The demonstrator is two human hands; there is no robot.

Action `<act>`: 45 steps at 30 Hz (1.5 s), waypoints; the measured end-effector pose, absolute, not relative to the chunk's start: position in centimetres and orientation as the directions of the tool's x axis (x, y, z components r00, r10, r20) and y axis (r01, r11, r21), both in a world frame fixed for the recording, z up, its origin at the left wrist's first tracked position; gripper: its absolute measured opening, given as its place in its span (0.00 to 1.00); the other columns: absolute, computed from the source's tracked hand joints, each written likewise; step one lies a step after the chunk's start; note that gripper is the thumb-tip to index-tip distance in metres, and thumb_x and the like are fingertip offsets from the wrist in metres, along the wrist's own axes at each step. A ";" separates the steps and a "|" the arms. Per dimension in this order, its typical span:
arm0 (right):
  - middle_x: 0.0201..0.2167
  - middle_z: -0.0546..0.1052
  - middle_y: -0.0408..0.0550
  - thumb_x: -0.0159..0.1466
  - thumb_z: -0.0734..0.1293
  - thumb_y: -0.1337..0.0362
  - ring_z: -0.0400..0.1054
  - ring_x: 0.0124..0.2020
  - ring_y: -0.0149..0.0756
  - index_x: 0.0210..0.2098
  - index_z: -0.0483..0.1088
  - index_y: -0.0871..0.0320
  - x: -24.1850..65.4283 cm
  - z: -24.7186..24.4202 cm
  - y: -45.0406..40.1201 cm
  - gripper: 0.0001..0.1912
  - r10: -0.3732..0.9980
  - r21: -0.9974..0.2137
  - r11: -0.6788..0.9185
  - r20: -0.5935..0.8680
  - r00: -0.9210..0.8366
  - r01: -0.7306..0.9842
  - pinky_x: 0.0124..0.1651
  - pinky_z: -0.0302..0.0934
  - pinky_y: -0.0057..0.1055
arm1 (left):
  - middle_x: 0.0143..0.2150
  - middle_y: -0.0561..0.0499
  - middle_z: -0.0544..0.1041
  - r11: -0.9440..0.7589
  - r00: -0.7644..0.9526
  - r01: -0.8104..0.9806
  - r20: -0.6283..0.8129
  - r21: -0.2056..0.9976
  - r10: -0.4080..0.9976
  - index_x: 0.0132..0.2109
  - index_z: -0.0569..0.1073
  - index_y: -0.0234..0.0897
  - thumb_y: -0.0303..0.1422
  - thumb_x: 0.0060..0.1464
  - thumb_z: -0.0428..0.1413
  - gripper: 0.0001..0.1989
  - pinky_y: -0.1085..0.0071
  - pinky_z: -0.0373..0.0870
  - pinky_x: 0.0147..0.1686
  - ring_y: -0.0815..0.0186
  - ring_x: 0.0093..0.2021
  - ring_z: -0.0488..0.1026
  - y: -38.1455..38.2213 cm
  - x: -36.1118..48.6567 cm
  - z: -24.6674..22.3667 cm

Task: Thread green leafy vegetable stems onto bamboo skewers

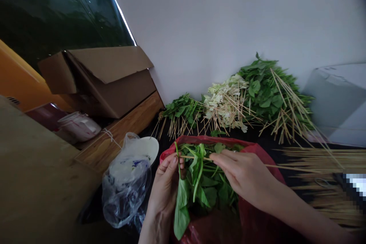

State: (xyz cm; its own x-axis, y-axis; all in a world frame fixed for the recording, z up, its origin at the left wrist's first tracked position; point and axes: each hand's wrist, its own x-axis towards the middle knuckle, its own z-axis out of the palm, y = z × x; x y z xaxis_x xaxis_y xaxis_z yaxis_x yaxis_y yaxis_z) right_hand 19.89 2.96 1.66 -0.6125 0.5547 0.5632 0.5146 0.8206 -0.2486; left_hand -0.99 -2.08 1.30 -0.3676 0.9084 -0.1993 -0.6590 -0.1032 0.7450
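Note:
Between thumb and fingers, my left hand (pixel 167 179) pinches a leafy green stem (pixel 180 198) whose leaf hangs down. My right hand (pixel 243 171) is closed around a thin wooden skewer (pixel 274 166), which runs leftward to the stem at my left fingertips. Some greens (pixel 199 164) are threaded on the skewer between the two hands. Whether the tip has gone through the left stem, I cannot tell. Below both hands lies a red plastic bag (pixel 257 148), open and full of loose leafy greens (pixel 213 194).
Behind the bag lie skewered greens (pixel 183 108), skewered pale cabbage (pixel 225 99) and a tall heap of skewered greens (pixel 263 87). Bare skewers (pixel 309 156) spread at right near a pixelated device (pixel 354 187). A clear plastic bag (pixel 126 190), white bowl (pixel 151 146) and cardboard box (pixel 120 95) stand left.

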 end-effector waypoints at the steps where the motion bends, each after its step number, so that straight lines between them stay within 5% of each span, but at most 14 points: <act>1: 0.37 0.81 0.51 0.65 0.56 0.79 0.76 0.33 0.41 0.48 0.75 0.60 19.9 1.7 2.9 0.21 0.555 -0.246 0.820 0.563 -0.612 0.518 0.34 0.69 0.37 | 0.31 0.53 0.82 -0.104 -0.355 -0.650 -0.180 0.753 0.917 0.36 0.82 0.36 0.28 0.46 0.71 0.08 0.77 0.76 0.32 0.70 0.29 0.77 -2.2 -1.0 1.3; 25: 0.32 0.79 0.49 0.64 0.55 0.80 0.73 0.28 0.37 0.46 0.75 0.61 19.0 1.2 2.4 0.21 0.547 -0.243 0.824 0.575 -0.608 0.512 0.30 0.63 0.33 | 0.32 0.51 0.83 -0.047 -0.295 -0.523 -0.129 0.851 0.947 0.35 0.82 0.38 0.35 0.45 0.72 0.10 0.70 0.75 0.35 0.67 0.29 0.78 -2.1 -1.2 0.1; 31: 0.36 0.80 0.51 0.64 0.55 0.80 0.74 0.30 0.38 0.46 0.75 0.61 18.6 0.8 2.4 0.21 0.563 -0.280 0.819 0.561 -0.607 0.501 0.31 0.64 0.34 | 0.22 0.55 0.76 0.005 -0.278 -0.485 -0.160 0.874 0.947 0.30 0.82 0.35 0.38 0.41 0.74 0.13 0.77 0.68 0.26 0.73 0.22 0.70 -1.9 -1.7 -0.2; 36: 0.33 0.80 0.49 0.64 0.57 0.79 0.74 0.29 0.38 0.47 0.75 0.61 18.1 0.1 2.4 0.20 0.552 -0.267 0.824 0.576 -0.602 0.500 0.28 0.62 0.33 | 0.23 0.55 0.77 -0.014 -0.253 -0.450 -0.112 0.893 0.961 0.26 0.82 0.36 0.38 0.36 0.76 0.14 0.72 0.73 0.35 0.72 0.24 0.71 -1.9 -1.1 0.0; 42: 0.38 0.81 0.49 0.67 0.58 0.77 0.76 0.36 0.37 0.47 0.74 0.58 20.2 1.5 4.0 0.17 0.540 -0.316 0.830 0.658 -0.524 0.459 0.39 0.67 0.33 | 0.36 0.46 0.84 -0.003 -0.239 -0.422 -0.109 0.906 0.965 0.39 0.85 0.37 0.39 0.40 0.74 0.18 0.74 0.73 0.36 0.67 0.33 0.77 -1.0 -2.4 -0.3; 45: 0.38 0.80 0.48 0.70 0.59 0.73 0.74 0.38 0.37 0.46 0.73 0.58 22.8 2.7 5.7 0.13 0.543 -0.316 0.789 0.760 -0.356 0.527 0.42 0.66 0.35 | 0.38 0.44 0.84 -0.080 -0.313 -0.236 0.002 0.968 0.950 0.44 0.85 0.37 0.40 0.47 0.71 0.18 0.75 0.71 0.34 0.67 0.33 0.76 -0.4 -3.7 -0.1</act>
State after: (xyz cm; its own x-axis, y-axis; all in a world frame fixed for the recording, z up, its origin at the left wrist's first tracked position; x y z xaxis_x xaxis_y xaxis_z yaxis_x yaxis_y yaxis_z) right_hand 22.78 5.70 2.74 -0.3560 0.5431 0.7605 0.5273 0.7886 -0.3164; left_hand -3.74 -0.39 -0.10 -0.3132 0.9497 0.0021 -0.2364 -0.0801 0.9684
